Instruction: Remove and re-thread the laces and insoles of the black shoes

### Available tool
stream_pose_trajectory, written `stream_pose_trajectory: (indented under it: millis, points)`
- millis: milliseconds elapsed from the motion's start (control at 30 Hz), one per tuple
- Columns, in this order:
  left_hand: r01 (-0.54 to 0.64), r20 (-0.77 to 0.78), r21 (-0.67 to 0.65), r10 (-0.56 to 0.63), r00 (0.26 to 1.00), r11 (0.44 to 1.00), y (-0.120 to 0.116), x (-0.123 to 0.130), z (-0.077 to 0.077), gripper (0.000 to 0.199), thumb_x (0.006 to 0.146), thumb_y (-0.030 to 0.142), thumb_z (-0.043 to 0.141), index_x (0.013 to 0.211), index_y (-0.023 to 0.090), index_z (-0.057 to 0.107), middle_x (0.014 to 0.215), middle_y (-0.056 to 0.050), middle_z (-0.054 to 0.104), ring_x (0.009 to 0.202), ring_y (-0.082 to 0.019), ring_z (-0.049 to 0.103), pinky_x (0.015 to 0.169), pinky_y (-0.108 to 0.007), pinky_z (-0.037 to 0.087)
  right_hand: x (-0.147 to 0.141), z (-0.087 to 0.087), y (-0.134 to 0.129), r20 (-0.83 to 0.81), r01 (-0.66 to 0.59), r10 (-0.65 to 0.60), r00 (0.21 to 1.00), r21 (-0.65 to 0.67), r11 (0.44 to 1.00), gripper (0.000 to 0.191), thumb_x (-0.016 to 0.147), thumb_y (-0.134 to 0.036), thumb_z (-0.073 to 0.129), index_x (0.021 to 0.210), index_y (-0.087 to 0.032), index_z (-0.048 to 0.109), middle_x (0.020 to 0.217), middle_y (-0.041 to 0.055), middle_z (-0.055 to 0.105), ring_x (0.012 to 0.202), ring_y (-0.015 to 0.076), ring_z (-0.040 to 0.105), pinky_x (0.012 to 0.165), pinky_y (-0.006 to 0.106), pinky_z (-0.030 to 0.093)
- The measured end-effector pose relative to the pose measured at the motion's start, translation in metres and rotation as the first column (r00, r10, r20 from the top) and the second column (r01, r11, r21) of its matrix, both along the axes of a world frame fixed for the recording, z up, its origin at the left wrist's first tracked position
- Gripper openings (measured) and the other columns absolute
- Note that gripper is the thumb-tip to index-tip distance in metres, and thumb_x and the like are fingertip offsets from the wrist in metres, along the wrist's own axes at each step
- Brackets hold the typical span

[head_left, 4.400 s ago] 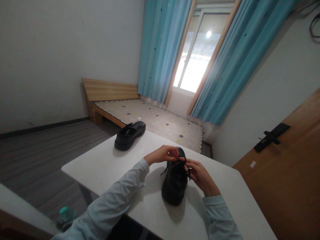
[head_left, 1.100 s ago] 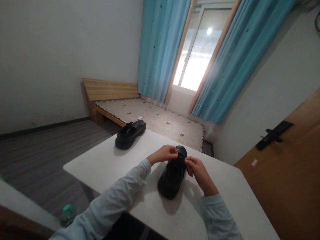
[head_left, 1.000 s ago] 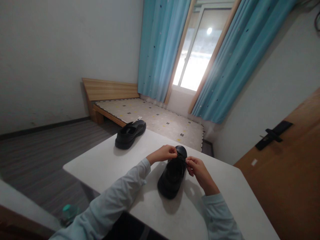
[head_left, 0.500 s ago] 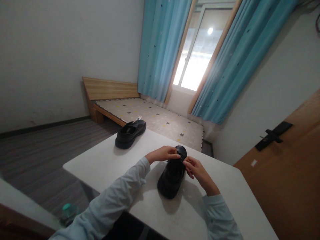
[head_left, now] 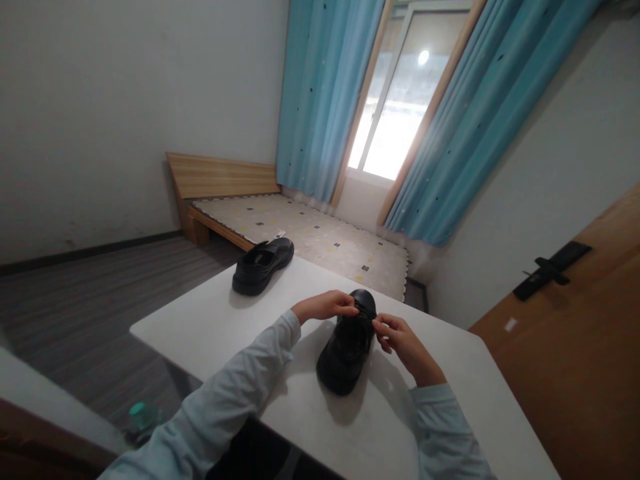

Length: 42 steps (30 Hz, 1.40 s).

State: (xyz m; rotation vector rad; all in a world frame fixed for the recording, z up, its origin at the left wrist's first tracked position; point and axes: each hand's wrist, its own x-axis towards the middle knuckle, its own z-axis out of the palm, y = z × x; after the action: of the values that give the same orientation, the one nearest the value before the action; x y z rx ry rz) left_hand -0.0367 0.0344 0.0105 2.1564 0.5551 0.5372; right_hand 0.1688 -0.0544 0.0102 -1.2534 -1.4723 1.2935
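Observation:
A black shoe (head_left: 343, 363) stands on the white table (head_left: 450, 353), its toe pointing away from me. My left hand (head_left: 330, 305) is closed at the upper left of the shoe, fingertips pinched near its laces. At the shoe's right edge, my right hand (head_left: 397, 335) has thumb and forefinger pressed together. What either hand pinches is too small and dark to make out. A second black shoe (head_left: 261, 268) rests near the far left edge of the table, untouched.
Beyond the table is a bed (head_left: 320, 233) with a wooden headboard (head_left: 225, 175). A wooden door (head_left: 575, 333) with a black handle is at the right. Something with a green top (head_left: 141, 412) stands low at the left. Something black lies at the table's near edge.
My right hand has moved slightly right, away from my left hand, and the gap between them over the shoe is wider. The view has shifted a little.

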Motion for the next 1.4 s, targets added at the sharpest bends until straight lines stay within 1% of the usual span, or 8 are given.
stream_pose_trajectory:
  millis: [167, 333, 467, 633, 867, 1167, 1267, 1400]
  points:
    - [0.059, 0.034, -0.108, -0.056, 0.998, 0.992, 0.002, -0.004, -0.002, 0.039, 0.079, 0.049, 0.051, 0.065, 0.012, 0.049, 0.061, 0.004, 0.042, 0.061, -0.008, 0.036, 0.058, -0.022, 0.03, 0.004, -0.003, 0.001, -0.009, -0.016, 0.015, 1.0, -0.046, 0.999, 0.033, 0.071, -0.044, 0.066, 0.062, -0.017, 0.049, 0.049, -0.0074, 0.04, 0.041, 0.005, 0.034, 0.04, 0.019, 0.023]
    - [0.129, 0.077, -0.201, -0.116, 0.99, 0.971, 0.004, -0.009, -0.004, 0.041, 0.077, 0.051, 0.054, 0.065, 0.012, 0.049, 0.062, 0.004, 0.042, 0.061, -0.008, 0.036, 0.06, -0.023, 0.031, 0.006, -0.003, 0.001, 0.008, -0.024, 0.025, 1.0, -0.07, 0.997, 0.034, 0.07, -0.043, 0.067, 0.058, -0.017, 0.049, 0.044, -0.0078, 0.039, 0.039, 0.0046, 0.031, 0.04, 0.02, 0.021]
    - [0.14, 0.078, -0.254, -0.124, 0.989, 0.957, 0.004, -0.011, -0.003, 0.042, 0.075, 0.053, 0.056, 0.065, 0.013, 0.048, 0.063, 0.004, 0.042, 0.061, -0.008, 0.037, 0.061, -0.024, 0.031, 0.005, -0.002, -0.001, 0.02, -0.013, 0.015, 1.0, -0.091, 0.996, 0.034, 0.068, -0.043, 0.068, 0.057, -0.017, 0.049, 0.044, -0.008, 0.037, 0.04, 0.005, 0.03, 0.04, 0.02, 0.02]
    - [0.17, 0.102, -0.264, -0.147, 0.984, 0.95, 0.005, -0.013, -0.006, 0.04, 0.076, 0.05, 0.057, 0.065, 0.012, 0.049, 0.063, 0.003, 0.043, 0.062, -0.008, 0.037, 0.063, -0.024, 0.031, 0.007, -0.002, -0.001, 0.049, -0.007, 0.013, 0.999, -0.128, 0.992, 0.036, 0.066, -0.045, 0.069, 0.057, -0.018, 0.047, 0.044, -0.0087, 0.035, 0.04, 0.0049, 0.028, 0.041, 0.02, 0.018]
    - [0.172, 0.097, -0.257, -0.152, 0.984, 0.951, 0.008, -0.012, -0.013, 0.038, 0.075, 0.049, 0.058, 0.066, 0.012, 0.052, 0.063, 0.004, 0.043, 0.063, -0.009, 0.038, 0.064, -0.024, 0.031, 0.012, -0.003, -0.002, 0.077, -0.014, 0.022, 0.997, -0.099, 0.995, 0.036, 0.066, -0.044, 0.069, 0.055, -0.017, 0.048, 0.048, -0.0077, 0.036, 0.043, 0.0052, 0.031, 0.042, 0.021, 0.019]
    - [0.151, 0.077, -0.246, -0.136, 0.988, 0.957, 0.009, -0.011, -0.013, 0.037, 0.076, 0.047, 0.058, 0.066, 0.012, 0.052, 0.062, 0.004, 0.043, 0.062, -0.008, 0.039, 0.063, -0.024, 0.032, 0.013, -0.004, -0.001, 0.091, -0.037, 0.048, 0.995, -0.118, 0.992, 0.037, 0.068, -0.045, 0.067, 0.056, -0.017, 0.047, 0.047, -0.0082, 0.036, 0.041, 0.0048, 0.03, 0.042, 0.02, 0.02]
    - [0.145, 0.087, -0.263, -0.126, 0.988, 0.954, 0.007, -0.009, -0.011, 0.038, 0.076, 0.048, 0.058, 0.066, 0.012, 0.052, 0.063, 0.004, 0.044, 0.062, -0.008, 0.039, 0.063, -0.024, 0.033, 0.012, -0.004, -0.001, 0.093, -0.05, 0.062, 0.994, -0.118, 0.992, 0.036, 0.069, -0.045, 0.066, 0.058, -0.017, 0.047, 0.047, -0.0083, 0.037, 0.041, 0.0048, 0.031, 0.042, 0.02, 0.021]
    - [0.105, 0.096, -0.338, -0.076, 0.992, 0.935, 0.006, -0.007, -0.01, 0.042, 0.076, 0.054, 0.056, 0.071, 0.012, 0.054, 0.065, 0.003, 0.048, 0.064, -0.009, 0.045, 0.066, -0.024, 0.038, 0.01, -0.002, -0.002, 0.083, -0.071, 0.084, 0.993, -0.144, 0.987, 0.037, 0.068, -0.047, 0.067, 0.06, -0.017, 0.046, 0.049, -0.0079, 0.039, 0.042, 0.0054, 0.034, 0.041, 0.02, 0.025]
